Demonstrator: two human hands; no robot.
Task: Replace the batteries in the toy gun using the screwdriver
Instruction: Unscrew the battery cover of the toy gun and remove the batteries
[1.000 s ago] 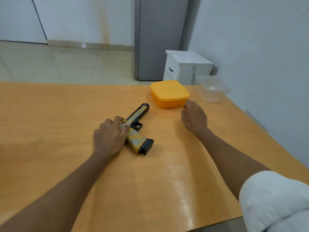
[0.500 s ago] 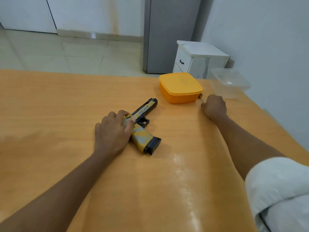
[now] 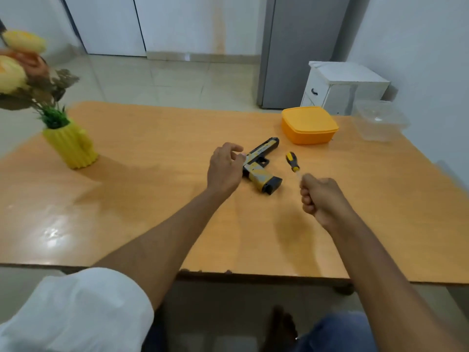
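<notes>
Two bare forearms reach out over the near edge of the orange wooden table [image 3: 152, 224], with white sleeves [image 3: 76, 308] bunched at the elbows. Nearest, the right hand [image 3: 322, 196] is a closed fist around the metal shaft of the screwdriver [image 3: 292, 161], so the yellow-and-black handle sticks up and away from the knuckles, hanging above the tabletop just right of the toy gun [image 3: 261, 165]. The shaft itself is blurred where it enters the fist. A little farther in and to the left, the left hand [image 3: 224, 167] hovers with fingers loosely curled and spread, holding nothing, its fingertips right at the gun's rear edge; whether they touch it I cannot tell. The toy gun lies flat on its side near the table's middle, yellow and grey with a black barrel pointing to the far right and its black grip base toward the near side. Beyond the muzzle sits a lidded orange plastic box [image 3: 309, 124], and right of that, by the wall, a clear plastic container [image 3: 379, 120]. Well off to the left stands a ribbed yellow vase [image 3: 72, 146] of artificial flowers. Past the table are a white bedside cabinet [image 3: 342, 87] and a grey fridge [image 3: 297, 47].
</notes>
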